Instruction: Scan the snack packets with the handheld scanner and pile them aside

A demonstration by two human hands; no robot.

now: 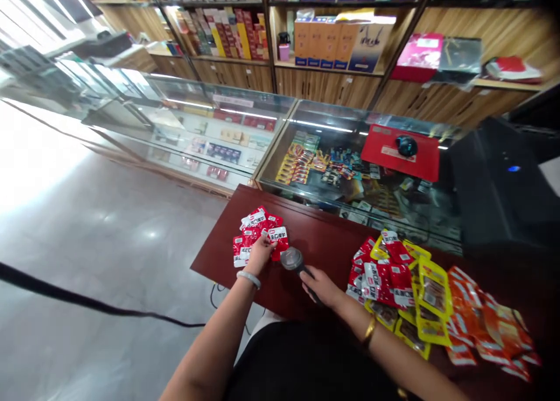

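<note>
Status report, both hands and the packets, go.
Left hand on red packet atop small pile. Right hand gripping scanner. Mixed packet heap right, apart.
</note>
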